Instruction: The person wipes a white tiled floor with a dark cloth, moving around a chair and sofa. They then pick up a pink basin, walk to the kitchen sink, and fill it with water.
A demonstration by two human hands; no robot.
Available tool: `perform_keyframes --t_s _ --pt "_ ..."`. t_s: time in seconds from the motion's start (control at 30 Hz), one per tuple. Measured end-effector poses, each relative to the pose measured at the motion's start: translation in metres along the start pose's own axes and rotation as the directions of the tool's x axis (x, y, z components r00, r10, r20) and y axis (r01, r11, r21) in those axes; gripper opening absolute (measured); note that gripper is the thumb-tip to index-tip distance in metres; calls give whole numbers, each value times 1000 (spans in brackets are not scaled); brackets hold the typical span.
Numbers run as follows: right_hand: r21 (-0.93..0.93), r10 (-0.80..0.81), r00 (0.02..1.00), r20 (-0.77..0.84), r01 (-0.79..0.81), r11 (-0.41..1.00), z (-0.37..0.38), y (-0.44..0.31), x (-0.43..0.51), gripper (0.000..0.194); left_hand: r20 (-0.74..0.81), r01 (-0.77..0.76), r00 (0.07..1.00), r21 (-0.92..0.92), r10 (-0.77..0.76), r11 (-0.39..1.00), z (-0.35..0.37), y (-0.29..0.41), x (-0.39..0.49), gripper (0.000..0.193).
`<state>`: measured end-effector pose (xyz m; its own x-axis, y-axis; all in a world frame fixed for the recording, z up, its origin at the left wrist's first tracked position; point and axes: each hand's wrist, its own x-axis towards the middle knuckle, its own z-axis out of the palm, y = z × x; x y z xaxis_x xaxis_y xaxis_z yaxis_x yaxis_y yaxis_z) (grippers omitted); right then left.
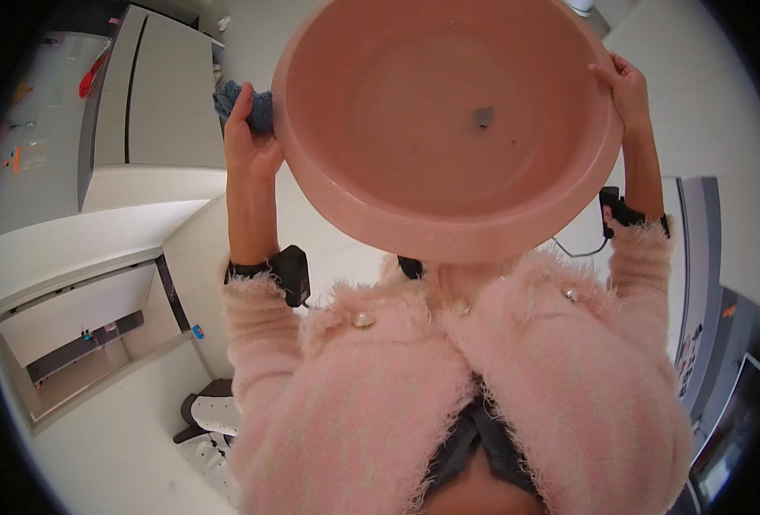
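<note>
A large round pink plastic basin (444,238) is held up in front of my chest, its inside facing the camera. My left hand (251,132) grips its left side, with a bunched blue-grey cloth (263,111) between the hand and the basin wall. On the opposite side my right hand (626,87) clasps the rim, thumb over the inner edge. A small grey patch (483,117) and a dark speck show at the basin's bottom; whether it holds water I cannot tell. Both wrists wear black strapped devices.
To the left stands a pale cabinet (174,96) beside a grey surface with small items. Below it is a recessed opening with a shelf (87,344). White dotted fabric (212,415) lies at lower left. A cable (579,254) hangs near my right wrist.
</note>
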<state>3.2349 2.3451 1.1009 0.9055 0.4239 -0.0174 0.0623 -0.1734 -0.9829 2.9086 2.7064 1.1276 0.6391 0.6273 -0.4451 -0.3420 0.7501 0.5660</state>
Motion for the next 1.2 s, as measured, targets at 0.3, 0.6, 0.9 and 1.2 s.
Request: perform_keyframes --t_s 0.3,0.6,0.9,1.2 --pt "31 -11 990 142 7 1000 44 -24 316 41 -115 -61 992 -44 55 997 130 41 213 33" --pt "48 46 994 103 -51 998 114 -35 588 43 42 -13 999 -50 15 999 238 105 498 30" --pt "129 -6 1000 -7 7 992 199 -94 860 35 6 -9 1000 -35 9 999 372 193 777 32" --pt "218 -90 992 93 68 974 298 -140 1185 33 -166 -67 985 -104 49 992 477 258 1032 31"
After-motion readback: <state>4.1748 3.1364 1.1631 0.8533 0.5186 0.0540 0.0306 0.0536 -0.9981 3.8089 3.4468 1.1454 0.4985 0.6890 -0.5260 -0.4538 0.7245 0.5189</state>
